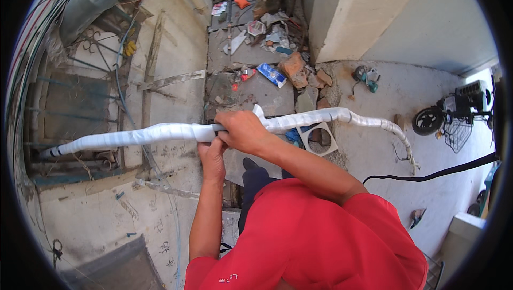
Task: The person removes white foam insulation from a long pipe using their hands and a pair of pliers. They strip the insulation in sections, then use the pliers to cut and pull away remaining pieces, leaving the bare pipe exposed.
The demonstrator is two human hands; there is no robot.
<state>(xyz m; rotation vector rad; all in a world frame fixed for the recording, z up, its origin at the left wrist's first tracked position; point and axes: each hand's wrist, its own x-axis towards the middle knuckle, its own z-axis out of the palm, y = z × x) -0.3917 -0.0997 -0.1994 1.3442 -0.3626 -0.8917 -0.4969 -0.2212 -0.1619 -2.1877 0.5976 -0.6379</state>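
Observation:
A long pipe (131, 137) wrapped in white tape runs across in front of me, from the window bars at the left to a bent, drooping end at the right. Near its middle the wrapping is interrupted, and a short dark stretch shows. My right hand (241, 130) is closed over the pipe there, fingers curled around it from above. Just left of it, my left hand (212, 157) grips the pipe from below, its fingers partly hidden. A loose white flap of wrapping (258, 111) sticks up beside my right hand.
Rubble and broken bricks (294, 70) litter the narrow passage ahead, with a blue packet (271, 75) among them. A square white frame (317, 139) lies under the pipe. Cables (43, 49) and a barred window (75, 103) line the left wall. A two-wheeler (451, 111) stands at right.

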